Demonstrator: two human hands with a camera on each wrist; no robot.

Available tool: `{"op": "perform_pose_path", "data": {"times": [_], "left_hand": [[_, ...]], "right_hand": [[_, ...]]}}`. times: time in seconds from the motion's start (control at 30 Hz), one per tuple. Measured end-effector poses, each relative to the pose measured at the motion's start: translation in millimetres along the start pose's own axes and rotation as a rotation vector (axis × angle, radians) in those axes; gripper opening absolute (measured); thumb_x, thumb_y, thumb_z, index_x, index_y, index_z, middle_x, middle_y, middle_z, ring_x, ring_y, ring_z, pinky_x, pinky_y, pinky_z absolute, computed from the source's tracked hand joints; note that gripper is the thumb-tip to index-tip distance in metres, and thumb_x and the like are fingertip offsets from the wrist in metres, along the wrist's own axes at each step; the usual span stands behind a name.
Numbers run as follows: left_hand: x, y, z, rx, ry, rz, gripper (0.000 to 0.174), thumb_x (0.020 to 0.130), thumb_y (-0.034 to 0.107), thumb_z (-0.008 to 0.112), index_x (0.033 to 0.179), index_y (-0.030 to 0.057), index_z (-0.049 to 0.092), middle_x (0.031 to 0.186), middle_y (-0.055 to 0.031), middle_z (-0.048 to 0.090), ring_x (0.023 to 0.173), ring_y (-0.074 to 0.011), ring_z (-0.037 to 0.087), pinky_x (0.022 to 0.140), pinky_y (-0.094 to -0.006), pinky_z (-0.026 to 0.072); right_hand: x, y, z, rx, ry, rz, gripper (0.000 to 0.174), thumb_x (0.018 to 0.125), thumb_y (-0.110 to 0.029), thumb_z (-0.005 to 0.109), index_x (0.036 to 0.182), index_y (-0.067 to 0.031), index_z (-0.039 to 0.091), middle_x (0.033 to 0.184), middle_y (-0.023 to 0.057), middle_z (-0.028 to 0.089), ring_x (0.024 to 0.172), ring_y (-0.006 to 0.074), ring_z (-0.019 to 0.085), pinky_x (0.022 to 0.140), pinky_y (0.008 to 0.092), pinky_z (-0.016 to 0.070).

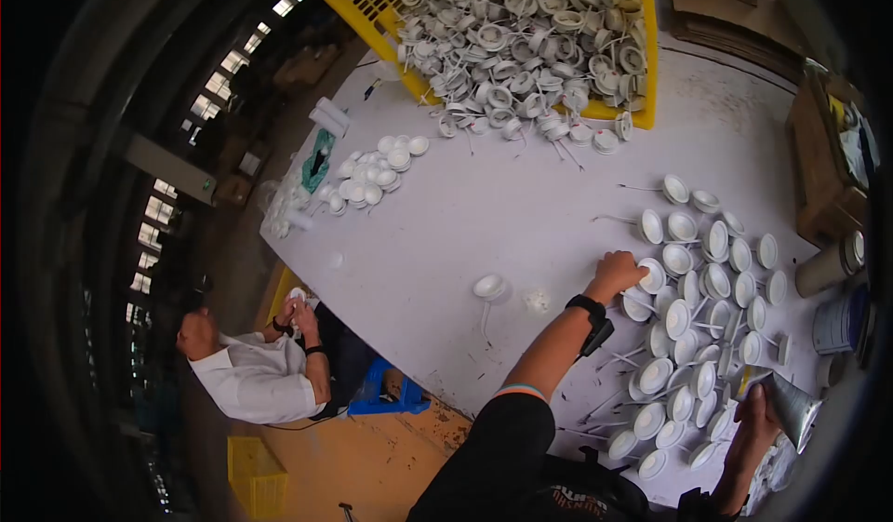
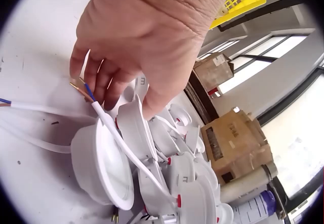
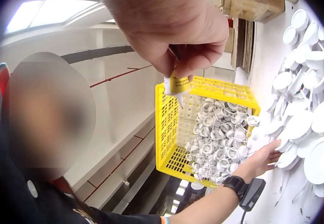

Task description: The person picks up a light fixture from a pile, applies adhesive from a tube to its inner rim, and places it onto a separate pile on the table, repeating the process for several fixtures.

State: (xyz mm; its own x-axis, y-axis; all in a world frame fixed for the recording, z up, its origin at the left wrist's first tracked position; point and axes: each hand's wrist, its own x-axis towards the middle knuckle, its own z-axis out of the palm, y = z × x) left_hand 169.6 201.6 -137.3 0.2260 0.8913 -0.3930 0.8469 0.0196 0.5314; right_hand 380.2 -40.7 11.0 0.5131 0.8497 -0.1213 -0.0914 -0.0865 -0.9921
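In the head view my left hand (image 1: 619,273) is at the left edge of a spread of white round lamps (image 1: 676,318). The left wrist view shows its thumb and fingers (image 2: 112,93) curled around the upper edge of one white lamp (image 2: 135,128), partly hidden by the hand. A white cable with bare blue and brown ends crosses in front. At the right, my right hand (image 1: 758,421) grips a silver tube (image 1: 791,408) with a yellow label. Its fingers pinch the tube near the nozzle (image 3: 180,101), which points down in the right wrist view.
A yellow crate (image 1: 649,57) full of white parts stands at the back. Smaller white pieces (image 1: 367,178) lie to the left; one lamp (image 1: 488,287) lies alone mid-table. Cardboard boxes (image 1: 819,164) and a blue can (image 1: 837,325) are at right. Another person (image 1: 270,378) sits left.
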Motion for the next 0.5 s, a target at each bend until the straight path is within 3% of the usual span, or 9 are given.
{"op": "perform_pose_path", "data": {"times": [0.03,0.23,0.27,0.37,0.4,0.43,0.5], "left_hand": [[5.6,3.6,6.5,0.037,-0.037,-0.015,0.042,0.067,0.037,0.054,0.086,-0.0001,0.060,0.092,-0.0180,0.059,0.086,-0.0333,0.056,0.077,-0.0383,0.0426],[8.7,-0.1,12.1,-0.174,-0.035,-0.106,0.038,0.065,0.029,0.053,0.086,-0.0017,0.059,0.091,-0.0218,0.058,0.088,-0.0347,0.056,0.077,-0.0398,0.0422],[2.4,1.3,7.2,-0.215,-0.034,-0.091,0.037,0.066,0.024,0.051,0.088,-0.0053,0.058,0.091,-0.0229,0.058,0.084,-0.0341,0.057,0.074,-0.0402,0.0435],[1.1,-9.6,-5.2,-0.361,-0.123,-0.093,0.039,0.066,0.026,0.053,0.089,-0.0055,0.056,0.085,-0.0214,0.059,0.071,-0.0297,0.061,0.065,-0.0358,0.0469],[-0.9,-14.0,-3.3,-0.481,-0.036,-0.096,0.037,0.069,0.023,0.051,0.091,-0.0064,0.053,0.081,-0.0189,0.060,0.060,-0.0252,0.061,0.058,-0.0322,0.0485],[-1.2,-17.2,-3.2,-0.479,-0.034,-0.095,0.037,0.069,0.023,0.051,0.091,-0.0064,0.053,0.081,-0.0189,0.060,0.060,-0.0252,0.061,0.058,-0.0322,0.0485],[-0.7,-27.0,-8.8,-0.846,0.070,-0.137,0.035,0.071,0.022,0.050,0.092,-0.0055,0.052,0.077,-0.0159,0.060,0.058,-0.0223,0.061,0.057,-0.0312,0.0493]], "right_hand": [[2.4,-0.9,-1.8,-0.045,0.017,-0.031,0.012,0.081,-0.015,0.055,0.074,-0.0060,0.050,0.062,-0.0035,0.041,0.052,0.0040,0.034,0.045,0.0206,0.0263],[12.0,4.4,-4.2,-0.043,0.081,0.000,0.013,0.082,-0.017,0.055,0.076,-0.0068,0.051,0.063,-0.0041,0.041,0.053,0.0035,0.033,0.047,0.0196,0.0258],[12.4,1.8,-3.0,-0.027,0.087,0.008,0.012,0.082,-0.017,0.055,0.077,-0.0068,0.051,0.064,-0.0044,0.041,0.054,0.0031,0.033,0.047,0.0191,0.0256],[12.9,-0.7,-2.9,-0.012,0.089,-0.041,0.010,0.082,-0.015,0.054,0.077,-0.0070,0.051,0.065,-0.0046,0.042,0.053,0.0029,0.032,0.047,0.0185,0.0250],[12.9,-1.4,-7.1,-0.002,0.022,-0.072,0.009,0.083,-0.014,0.054,0.078,-0.0071,0.052,0.067,-0.0044,0.044,0.053,0.0027,0.032,0.047,0.0179,0.0244],[13.1,1.1,-13.1,0.001,0.021,-0.074,0.009,0.083,-0.014,0.054,0.078,-0.0071,0.052,0.067,-0.0044,0.044,0.053,0.0027,0.032,0.047,0.0179,0.0244],[12.0,5.1,-18.2,0.031,0.113,-0.061,0.009,0.082,-0.015,0.055,0.081,-0.0066,0.054,0.068,-0.0047,0.045,0.052,0.0027,0.031,0.047,0.0176,0.0240]]}}
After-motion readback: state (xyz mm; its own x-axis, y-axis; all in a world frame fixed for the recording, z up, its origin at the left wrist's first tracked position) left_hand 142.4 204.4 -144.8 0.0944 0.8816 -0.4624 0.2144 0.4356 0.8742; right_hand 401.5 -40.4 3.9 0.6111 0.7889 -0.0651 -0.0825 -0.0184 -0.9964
